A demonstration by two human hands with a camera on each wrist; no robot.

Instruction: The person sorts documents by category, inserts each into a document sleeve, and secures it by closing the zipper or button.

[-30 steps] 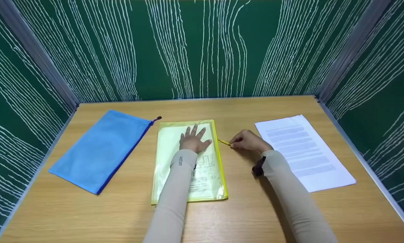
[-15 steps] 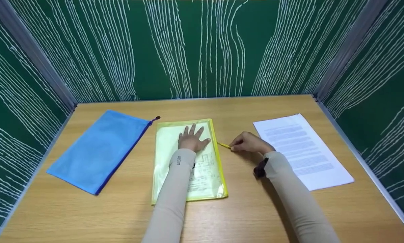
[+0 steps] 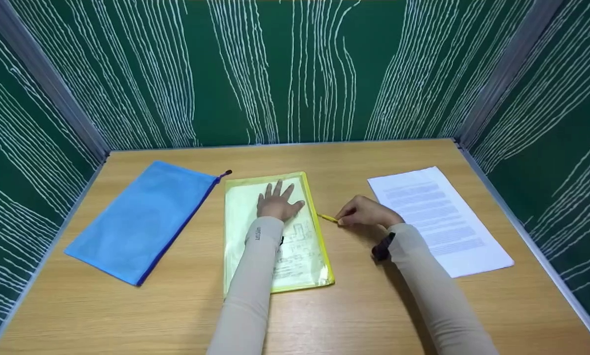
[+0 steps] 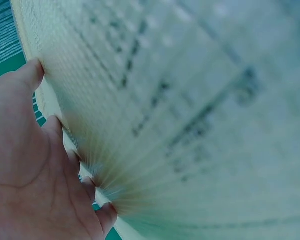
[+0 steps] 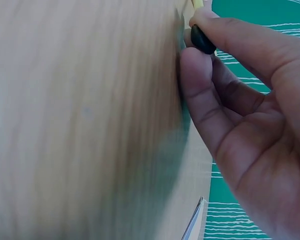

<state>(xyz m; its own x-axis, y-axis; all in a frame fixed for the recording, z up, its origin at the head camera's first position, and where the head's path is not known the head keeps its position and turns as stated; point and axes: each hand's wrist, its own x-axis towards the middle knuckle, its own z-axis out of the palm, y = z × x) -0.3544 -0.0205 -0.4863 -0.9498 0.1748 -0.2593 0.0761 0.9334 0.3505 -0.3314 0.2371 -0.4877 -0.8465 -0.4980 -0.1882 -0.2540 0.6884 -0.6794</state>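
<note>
A yellow-edged clear zipper folder (image 3: 295,256) with sheets inside lies flat at the middle of the table. My left hand (image 3: 277,206) rests on its upper half with the fingers spread. In the left wrist view, the fingertips of my left hand (image 4: 45,150) touch the folder's printed face (image 4: 190,115). To the right of the folder, my right hand (image 3: 366,212) pinches the yellow zipper pull (image 3: 328,217) between thumb and fingers. The pull's black end (image 5: 203,40) shows at the fingertips of my right hand (image 5: 260,120) in the right wrist view.
A blue zipper pouch (image 3: 142,222) lies slanted on the left of the wooden table (image 3: 324,320). Printed white paper (image 3: 437,222) lies on the right, partly behind my right hand and forearm. Green panels (image 3: 319,74) with white lines stand around the back and sides.
My right hand has moved slightly toward me along the folder's right edge with the zipper pull. The folder has turned a little, while my left hand stays on it.
</note>
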